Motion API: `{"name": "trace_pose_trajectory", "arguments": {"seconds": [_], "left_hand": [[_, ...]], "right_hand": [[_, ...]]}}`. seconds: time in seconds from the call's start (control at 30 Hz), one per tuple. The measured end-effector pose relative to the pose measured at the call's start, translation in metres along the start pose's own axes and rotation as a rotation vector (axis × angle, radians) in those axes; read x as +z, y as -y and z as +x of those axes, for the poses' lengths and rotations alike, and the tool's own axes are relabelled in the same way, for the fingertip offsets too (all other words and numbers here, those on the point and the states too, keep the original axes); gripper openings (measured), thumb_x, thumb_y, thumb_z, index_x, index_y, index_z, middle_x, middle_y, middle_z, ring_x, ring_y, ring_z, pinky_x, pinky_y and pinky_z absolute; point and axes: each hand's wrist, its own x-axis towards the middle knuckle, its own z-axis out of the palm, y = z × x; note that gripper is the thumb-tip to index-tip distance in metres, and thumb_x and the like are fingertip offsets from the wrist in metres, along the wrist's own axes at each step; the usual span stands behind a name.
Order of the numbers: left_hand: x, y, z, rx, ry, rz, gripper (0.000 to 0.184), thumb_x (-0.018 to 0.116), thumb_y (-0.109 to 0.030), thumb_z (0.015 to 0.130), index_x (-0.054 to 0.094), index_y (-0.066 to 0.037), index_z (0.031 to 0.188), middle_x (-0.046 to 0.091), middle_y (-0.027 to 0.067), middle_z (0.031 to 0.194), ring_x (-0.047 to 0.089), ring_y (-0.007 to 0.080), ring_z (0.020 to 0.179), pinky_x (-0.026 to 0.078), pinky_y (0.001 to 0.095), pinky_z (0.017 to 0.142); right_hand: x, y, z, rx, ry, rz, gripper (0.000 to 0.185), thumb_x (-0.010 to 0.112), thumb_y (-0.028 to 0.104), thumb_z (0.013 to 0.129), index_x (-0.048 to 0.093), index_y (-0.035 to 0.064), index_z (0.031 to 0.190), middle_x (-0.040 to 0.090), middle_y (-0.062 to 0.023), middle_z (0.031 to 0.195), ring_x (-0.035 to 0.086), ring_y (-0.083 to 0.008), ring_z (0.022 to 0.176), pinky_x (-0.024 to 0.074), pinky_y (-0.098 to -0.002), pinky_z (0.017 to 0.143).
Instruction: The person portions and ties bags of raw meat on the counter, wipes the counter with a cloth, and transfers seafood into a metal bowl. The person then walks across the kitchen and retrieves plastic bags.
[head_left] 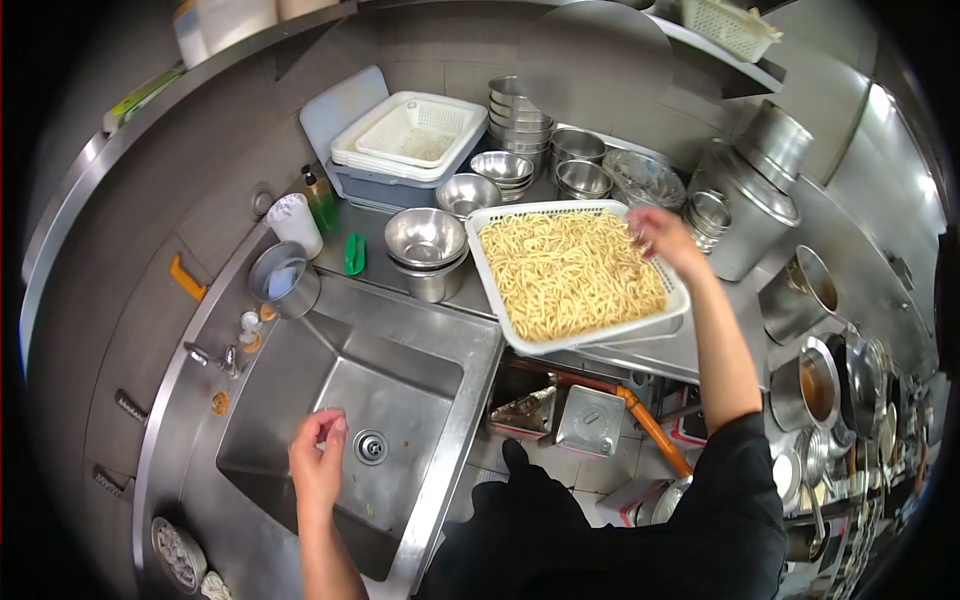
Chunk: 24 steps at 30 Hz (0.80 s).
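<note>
A white plastic basket [520, 342] full of thick yellow noodles [570, 275] sits on the steel counter in front of me. My right hand [662, 240] is over the right end of the basket, at the edge of the noodles. Its fingers are bent and slightly apart, and no noodles show in them; whether they touch the noodles is unclear. My left hand [318, 455] is above the steel sink [400, 375], thumb and fingers drawn together, with nothing visible between them.
Left of the basket stand steel bowls [427, 240], a green scoop-like item [354, 254] and a pot [285, 280] by the faucet [213, 358]. Stacked white baskets [410, 130] are behind. Pots [805, 385] line the right side. A shelf [100, 165] curves along the left wall.
</note>
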Motion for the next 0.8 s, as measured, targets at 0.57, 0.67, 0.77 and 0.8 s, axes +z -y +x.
{"name": "trace_pose_trajectory", "arguments": {"seconds": [0.57,0.67,0.77,0.8], "left_hand": [[0.335,-0.123,0.361,0.265,0.350,0.374,0.026,0.064,-0.022,0.090,0.065,-0.002,0.107,0.069,0.0144,0.100,0.067,0.0257,0.083,0.052,0.0335,0.076],[0.310,-0.100,0.398,0.321,0.070,0.682,0.028,0.063,-0.021,0.091,0.064,0.000,0.109,0.069,0.0130,0.100,0.066,0.0220,0.084,0.051,0.0318,0.075],[0.228,-0.029,0.388,0.011,-0.004,0.820,0.047,0.066,-0.038,0.085,0.064,0.000,0.112,0.069,0.0203,0.102,0.069,0.0305,0.087,0.053,0.0385,0.078],[0.202,0.000,0.381,-0.279,0.143,0.729,0.051,0.067,-0.040,0.083,0.064,0.002,0.112,0.069,0.0193,0.100,0.069,0.0281,0.083,0.054,0.0371,0.074]], "right_hand": [[-0.026,-0.214,0.454,0.390,-0.278,-0.269,0.037,0.062,0.033,0.086,0.071,-0.0030,0.091,0.070,-0.0226,0.090,0.070,-0.0313,0.085,0.0577,-0.0429,0.063],[-0.033,-0.263,0.488,0.186,-0.270,-0.780,0.049,0.054,0.042,0.086,0.071,-0.0029,0.095,0.067,-0.0254,0.104,0.064,-0.0387,0.102,0.0502,-0.0448,0.090],[-0.038,-0.267,0.491,0.275,-0.357,-0.702,0.047,0.062,0.036,0.082,0.066,-0.0041,0.107,0.065,-0.0247,0.113,0.061,-0.0388,0.109,0.0493,-0.0442,0.093],[-0.040,-0.265,0.490,0.304,-0.330,-0.689,0.048,0.062,0.036,0.082,0.065,-0.0024,0.110,0.064,-0.0253,0.115,0.059,-0.0391,0.113,0.0480,-0.0439,0.095]]}}
